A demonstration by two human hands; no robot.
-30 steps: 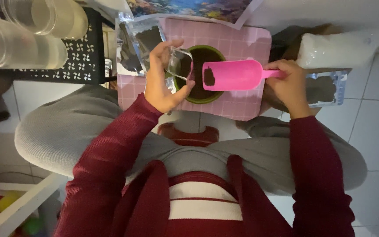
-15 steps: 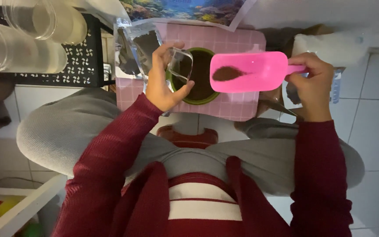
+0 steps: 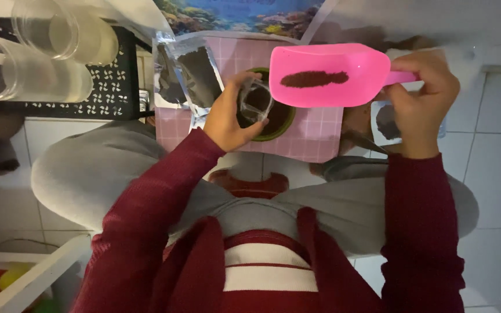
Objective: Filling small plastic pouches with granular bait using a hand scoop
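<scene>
Pink plastic scoop is held level by its handle in the right hand, fingers closed round the grip. A thin streak of dark soil lies in the scoop bowl. Compared with a second ago, the scoop has been lifted and shifted right and far: it was down at the rim of the green round pot, now it is raised, its left end just over the pot's far right edge. Judged as a fresh load brought over, not yet tipped.

Small clear plastic cup is gripped by the left hand, fingers curled round it, held over the pot opening; position unchanged across the frames.

Pot is seated on a pink checked mat. An open clear bag of dark soil lies just left of the pot. Clear plastic containers rest on a black perforated tray at far left.
</scene>
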